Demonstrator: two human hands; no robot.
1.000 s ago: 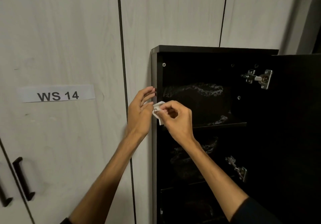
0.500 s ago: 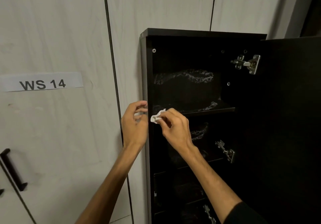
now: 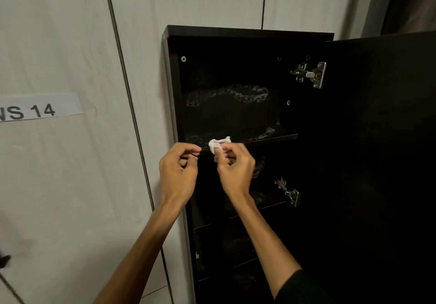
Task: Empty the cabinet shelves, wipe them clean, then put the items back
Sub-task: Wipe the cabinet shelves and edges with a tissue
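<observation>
I have both hands up at the front edge of the top shelf (image 3: 266, 137) of the black cabinet (image 3: 247, 35), whose door (image 3: 382, 150) hangs open to the right so the whole interior is reachable. My right hand (image 3: 236, 169) pinches a small crumpled white wipe (image 3: 218, 145) between thumb and fingertips, bunched tight so it makes a firm pad, and it sits right at the shelf lip — I judge that is where the next stroke starts. My left hand (image 3: 179, 174) is loosely curled, fingertips near each other beside the wipe but holding nothing I can make out; it seems placed to steady me near the cabinet's left side panel (image 3: 168, 86). Pale streaks show on the back wall (image 3: 231, 96) and the shelf surface, which looks like wet smear or residue. I see no items on the shelves, though the lower ones are too dark to be sure — so I take this for the wiping stage
</observation>
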